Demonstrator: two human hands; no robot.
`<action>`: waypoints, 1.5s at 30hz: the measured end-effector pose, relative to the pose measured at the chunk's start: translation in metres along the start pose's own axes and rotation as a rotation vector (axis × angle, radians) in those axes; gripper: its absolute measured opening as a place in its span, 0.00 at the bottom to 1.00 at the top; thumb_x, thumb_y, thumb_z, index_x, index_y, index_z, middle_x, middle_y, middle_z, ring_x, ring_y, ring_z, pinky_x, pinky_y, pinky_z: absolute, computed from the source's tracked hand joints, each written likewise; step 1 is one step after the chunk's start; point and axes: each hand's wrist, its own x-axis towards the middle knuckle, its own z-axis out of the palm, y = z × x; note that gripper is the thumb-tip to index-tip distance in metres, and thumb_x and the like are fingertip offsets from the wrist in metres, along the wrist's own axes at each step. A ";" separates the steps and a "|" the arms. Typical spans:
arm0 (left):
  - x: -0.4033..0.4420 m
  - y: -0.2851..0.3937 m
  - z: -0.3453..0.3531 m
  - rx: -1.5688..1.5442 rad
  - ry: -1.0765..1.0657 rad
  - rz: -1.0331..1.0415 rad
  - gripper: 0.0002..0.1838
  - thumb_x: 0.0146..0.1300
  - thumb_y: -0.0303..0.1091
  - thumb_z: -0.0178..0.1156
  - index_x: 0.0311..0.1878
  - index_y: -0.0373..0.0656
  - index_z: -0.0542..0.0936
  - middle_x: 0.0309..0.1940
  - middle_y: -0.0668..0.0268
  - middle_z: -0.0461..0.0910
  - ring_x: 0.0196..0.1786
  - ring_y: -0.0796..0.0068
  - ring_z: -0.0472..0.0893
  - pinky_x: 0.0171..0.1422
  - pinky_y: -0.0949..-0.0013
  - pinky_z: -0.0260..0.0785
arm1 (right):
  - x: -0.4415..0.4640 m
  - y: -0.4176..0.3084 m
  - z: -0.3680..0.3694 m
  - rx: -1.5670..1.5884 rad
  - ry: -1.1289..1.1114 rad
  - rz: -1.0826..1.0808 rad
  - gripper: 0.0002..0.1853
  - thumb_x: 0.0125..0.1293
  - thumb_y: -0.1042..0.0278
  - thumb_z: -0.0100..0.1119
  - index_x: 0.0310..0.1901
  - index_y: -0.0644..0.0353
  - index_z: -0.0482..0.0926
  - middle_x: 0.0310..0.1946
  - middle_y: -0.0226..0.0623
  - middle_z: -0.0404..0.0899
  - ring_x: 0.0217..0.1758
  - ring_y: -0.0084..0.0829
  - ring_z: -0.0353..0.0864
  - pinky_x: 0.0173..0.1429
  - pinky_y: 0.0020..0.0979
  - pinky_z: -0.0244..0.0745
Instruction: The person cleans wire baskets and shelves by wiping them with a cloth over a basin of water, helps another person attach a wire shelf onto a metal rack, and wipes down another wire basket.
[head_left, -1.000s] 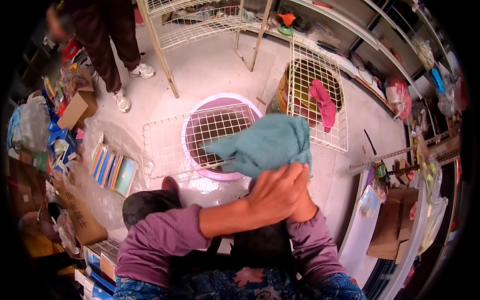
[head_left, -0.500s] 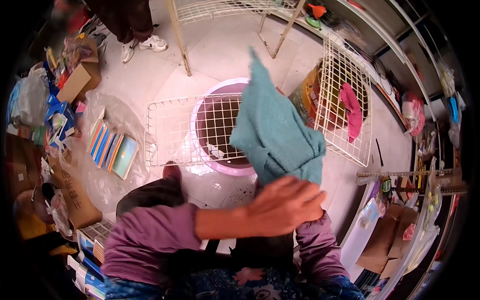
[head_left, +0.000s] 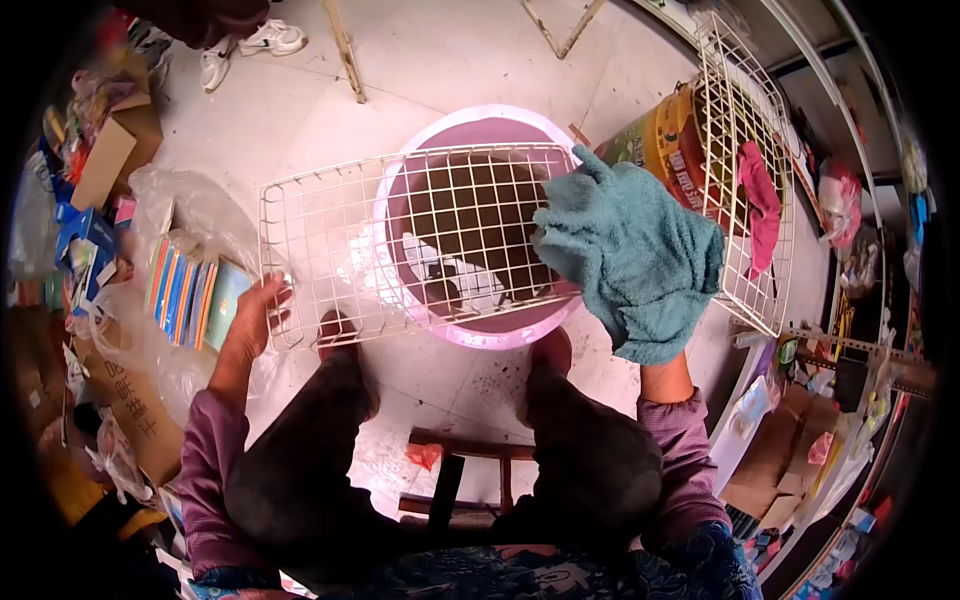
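Note:
A white wire basket (head_left: 410, 205) lies tilted across a pink tub (head_left: 480, 335) of dark water on the floor between my feet. At its left end, my left hand (head_left: 264, 308) has its fingers closed on the wire edge. A teal cloth (head_left: 640, 255) covers my right hand, leaving just the wrist (head_left: 667, 380) in sight. The cloth hangs in folds at the basket's right end, and the fingers beneath are hidden. Whether they also grip the wire through the cloth does not show.
On the right, another wire basket (head_left: 745, 170) bearing a pink cloth (head_left: 760, 210) leans on a printed bucket (head_left: 660, 145). To the left, books (head_left: 185, 290) rest on clear plastic near cardboard boxes (head_left: 115, 150). Another person's shoes (head_left: 270, 38) stand at the back. Shelves line the right.
My left hand has gone from beside my right wrist to the basket's left edge. The teal cloth has dropped lower and bunched over my right hand. The view has shifted.

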 end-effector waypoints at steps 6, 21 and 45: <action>-0.003 0.013 0.007 -0.079 -0.221 -0.006 0.25 0.61 0.47 0.57 0.53 0.37 0.74 0.37 0.61 0.80 0.41 0.64 0.81 0.42 0.64 0.76 | 0.012 0.017 -0.002 0.007 0.001 0.019 0.23 0.68 0.55 0.50 0.60 0.60 0.68 0.54 0.35 0.73 0.55 0.29 0.71 0.59 0.31 0.66; -0.145 0.067 0.061 -0.015 0.164 0.148 0.25 0.46 0.26 0.52 0.52 0.31 0.70 0.29 0.64 0.74 0.29 0.74 0.74 0.33 0.72 0.68 | 0.049 0.107 -0.021 0.009 -0.169 0.226 0.22 0.69 0.57 0.49 0.60 0.60 0.69 0.54 0.33 0.73 0.55 0.28 0.71 0.58 0.29 0.67; -0.147 0.056 0.099 -0.050 0.219 0.164 0.28 0.43 0.26 0.52 0.53 0.32 0.69 0.31 0.64 0.71 0.30 0.75 0.69 0.34 0.73 0.65 | 0.069 0.347 -0.121 -0.741 -0.077 0.174 0.31 0.70 0.47 0.38 0.72 0.40 0.48 0.73 0.35 0.46 0.77 0.34 0.42 0.73 0.57 0.36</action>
